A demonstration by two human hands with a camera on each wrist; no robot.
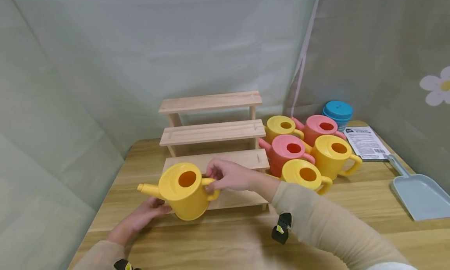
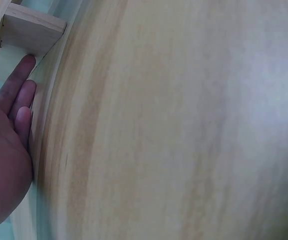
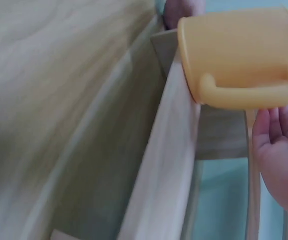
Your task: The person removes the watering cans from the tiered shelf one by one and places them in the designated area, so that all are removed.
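A yellow watering can [image 1: 184,192] stands at the left end of the lowest step of a wooden tiered stand [image 1: 239,197], its spout pointing left. My right hand [image 1: 233,175] pinches its handle between thumb and fingers; the right wrist view shows the can's side and handle [image 3: 253,96] by the fingers. Below the spout, my left hand [image 1: 149,212] is at the stand's lower left end. In the left wrist view several fingers [image 2: 20,92] are stretched out beside the stand's wooden end piece [image 2: 31,30]; the can partly hides this hand in the head view.
Right of the stand are yellow watering cans [image 1: 330,154] and pink watering cans [image 1: 286,152], close together. Behind them is a blue-lidded tub [image 1: 337,111]. A printed sheet [image 1: 365,143] and a grey dustpan [image 1: 422,195] lie on the table's right side. Curtains hang behind.
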